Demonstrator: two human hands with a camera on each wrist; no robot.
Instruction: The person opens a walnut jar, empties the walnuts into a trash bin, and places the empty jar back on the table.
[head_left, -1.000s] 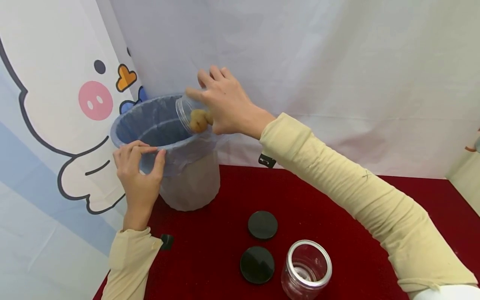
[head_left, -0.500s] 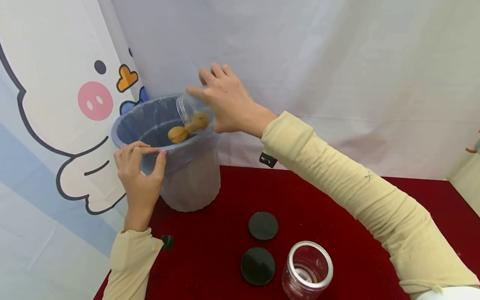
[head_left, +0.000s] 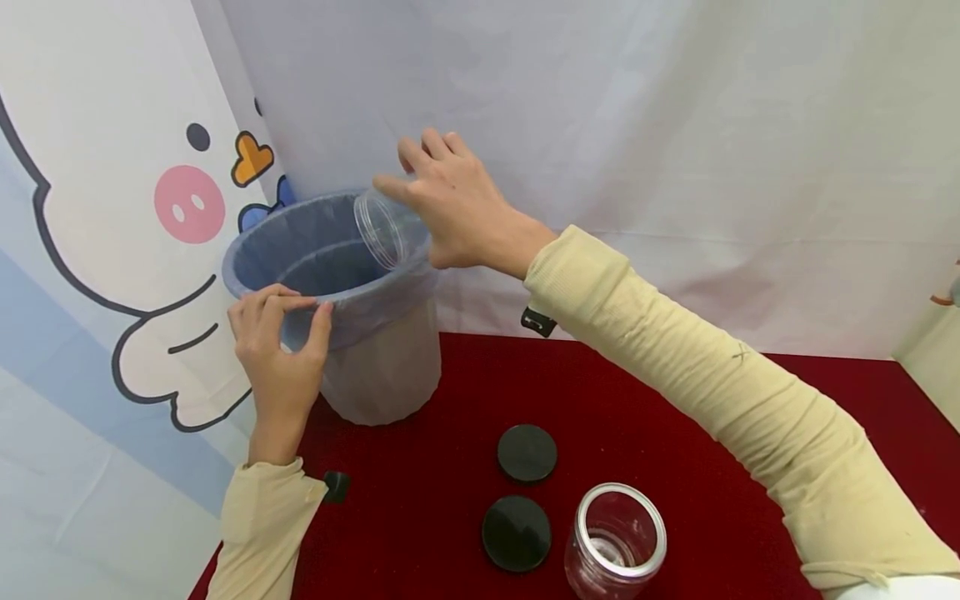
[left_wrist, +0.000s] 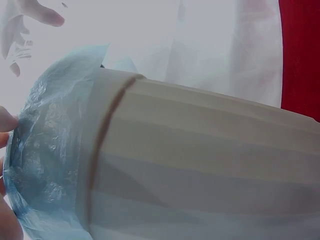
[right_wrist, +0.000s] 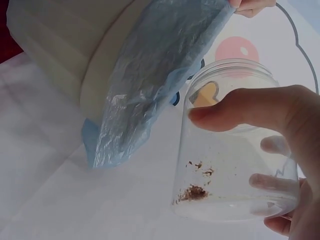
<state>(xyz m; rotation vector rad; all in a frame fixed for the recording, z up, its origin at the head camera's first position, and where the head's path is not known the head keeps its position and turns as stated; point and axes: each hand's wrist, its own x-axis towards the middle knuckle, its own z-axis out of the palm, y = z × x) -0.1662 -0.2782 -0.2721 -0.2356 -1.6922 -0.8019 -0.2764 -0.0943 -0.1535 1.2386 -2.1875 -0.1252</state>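
Observation:
In the head view my right hand grips a clear plastic jar, tilted with its mouth over the trash bin. The right wrist view shows the thumb across the jar's side and fingers behind it. Brown crumbs cling inside near the jar's base; no larger pieces show in it. My left hand pinches the bin's near rim, thumb outside and fingers over the edge, where a blue plastic bag is folded over. The bin's bottom is hidden from the head view.
Two black round lids, a farther lid and a nearer lid, lie on the red tablecloth. Beside them stands an open clear jar with a silver rim. A white curtain hangs behind, and a cartoon-printed sheet on the left.
Round yellow-brown pieces that were in the tilted jar have tumbled out of its mouth into the bin. Both hands have stayed nearly in place.

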